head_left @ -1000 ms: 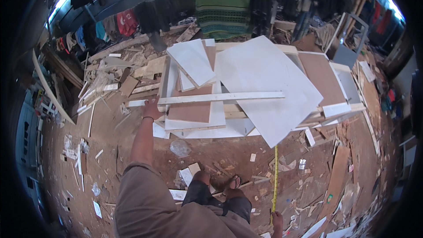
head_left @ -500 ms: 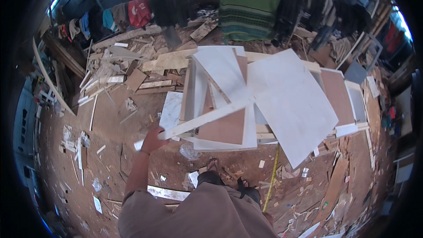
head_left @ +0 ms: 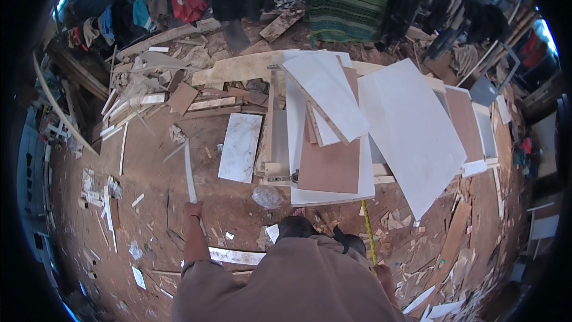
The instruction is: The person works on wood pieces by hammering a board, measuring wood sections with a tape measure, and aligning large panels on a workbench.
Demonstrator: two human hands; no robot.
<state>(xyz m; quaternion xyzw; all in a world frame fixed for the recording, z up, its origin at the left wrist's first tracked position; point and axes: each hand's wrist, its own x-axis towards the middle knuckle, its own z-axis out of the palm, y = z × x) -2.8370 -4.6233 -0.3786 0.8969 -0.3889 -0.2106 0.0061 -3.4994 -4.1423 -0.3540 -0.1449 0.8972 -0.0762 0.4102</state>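
Note:
At the left of my body, my left hand [head_left: 193, 209] is closed around a long, narrow white wooden strip [head_left: 189, 173], which points away from me beside the stack of boards. My right hand [head_left: 384, 273] is low at my right side, partly hidden by my shirt, and closed on a yellow tape measure [head_left: 370, 235]. Its blade runs out toward the near edge of the stack. In front of me, a large white panel [head_left: 408, 131], a smaller white board [head_left: 328, 89] and a brown board [head_left: 330, 167] overlap on a pale wooden frame [head_left: 276, 169].
A white board [head_left: 240, 148] lies on the ground left of the stack. Wood offcuts [head_left: 211, 104] are heaped at the far left. A clear plastic bag [head_left: 267, 197] and a white plank [head_left: 236, 256] lie near my feet. Clothes and a green cloth [head_left: 351, 3] hang along the back.
My left hand has swung the white strip off the boards, left and toward me, so it now points straight ahead. My right hand shows more, with the yellow tape measure.

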